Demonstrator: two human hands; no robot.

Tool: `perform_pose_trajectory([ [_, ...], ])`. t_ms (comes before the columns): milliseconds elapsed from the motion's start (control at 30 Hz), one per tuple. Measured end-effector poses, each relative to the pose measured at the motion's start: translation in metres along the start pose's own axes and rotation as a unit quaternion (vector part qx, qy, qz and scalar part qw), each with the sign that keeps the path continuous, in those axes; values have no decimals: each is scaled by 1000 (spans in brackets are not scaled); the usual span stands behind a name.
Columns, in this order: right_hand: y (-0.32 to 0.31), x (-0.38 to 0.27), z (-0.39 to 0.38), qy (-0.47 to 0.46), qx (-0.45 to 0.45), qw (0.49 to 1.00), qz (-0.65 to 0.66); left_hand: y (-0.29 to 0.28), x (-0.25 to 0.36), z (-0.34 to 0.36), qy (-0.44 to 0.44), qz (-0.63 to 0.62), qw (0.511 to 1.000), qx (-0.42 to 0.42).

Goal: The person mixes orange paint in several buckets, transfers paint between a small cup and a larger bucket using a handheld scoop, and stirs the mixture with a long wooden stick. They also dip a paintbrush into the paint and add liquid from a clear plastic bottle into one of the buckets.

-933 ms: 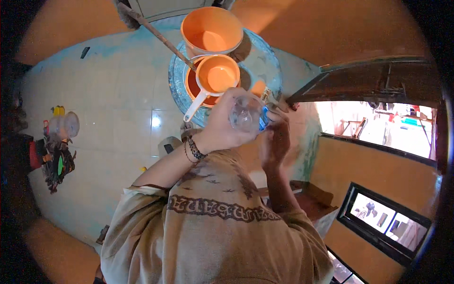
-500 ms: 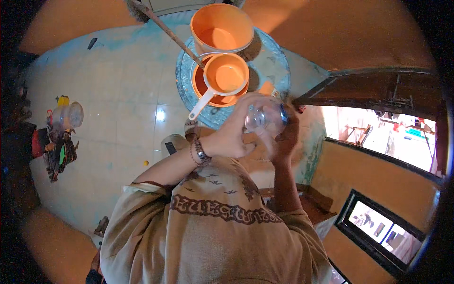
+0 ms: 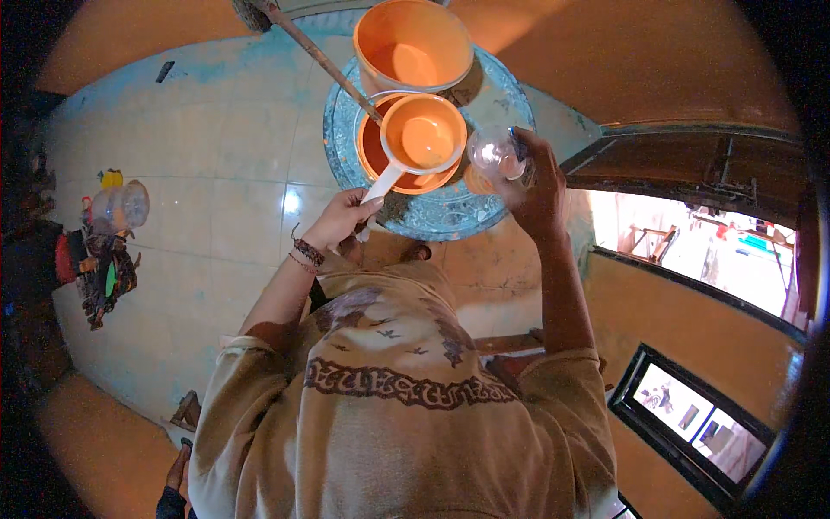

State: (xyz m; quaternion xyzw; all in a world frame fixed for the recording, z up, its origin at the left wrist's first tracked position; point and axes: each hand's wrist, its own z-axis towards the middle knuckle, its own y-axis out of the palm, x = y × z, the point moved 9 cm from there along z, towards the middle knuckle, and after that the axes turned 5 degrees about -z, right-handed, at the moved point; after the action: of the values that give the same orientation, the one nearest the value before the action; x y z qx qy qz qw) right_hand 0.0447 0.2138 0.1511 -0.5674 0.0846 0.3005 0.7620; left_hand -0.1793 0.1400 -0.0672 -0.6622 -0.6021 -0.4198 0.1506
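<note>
My left hand grips the white handle of an orange dipper. The dipper sits over a smaller orange bucket on a round, blue-grey mottled table. A larger orange bucket stands behind it, and a long wooden stick leans into the front bucket. Just right of the dipper, my right hand is closed on a clear plastic bottle, its fingers curled round the far side and partly hidden.
A pale tiled floor spreads leftward, with a heap of dark items and a clear container on it. An orange wall with openings lies right. Another person's limb shows at the lower left.
My left hand has left the bottle and moved down-left onto the dipper's handle. My right hand has raised the bottle up and slightly rightward, beside the dipper.
</note>
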Motion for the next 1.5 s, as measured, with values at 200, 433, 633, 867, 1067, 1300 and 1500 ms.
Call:
perform_pose_trajectory([
  [200,6,-8,15,-45,-38,996,-61,11,11,-5,81,-24,996,-29],
  [433,-3,-40,33,-149,-29,984,-88,14,28,-17,134,-15,991,-5],
  [633,-3,-49,43,-138,-91,983,-78,17,35,-21,129,-46,990,-16],
  [867,3,-52,44,-141,-123,973,-137,16,40,-25,138,-29,990,-11],
  [1067,3,-51,50,-179,-92,971,-128,16,43,-28,124,-18,992,3],
  [1300,-3,-59,59,-165,-80,966,-183,14,40,-29,121,-1,993,3],
  [1500,-11,-59,61,-167,-63,964,-198,11,34,-28,122,-32,992,7],
])
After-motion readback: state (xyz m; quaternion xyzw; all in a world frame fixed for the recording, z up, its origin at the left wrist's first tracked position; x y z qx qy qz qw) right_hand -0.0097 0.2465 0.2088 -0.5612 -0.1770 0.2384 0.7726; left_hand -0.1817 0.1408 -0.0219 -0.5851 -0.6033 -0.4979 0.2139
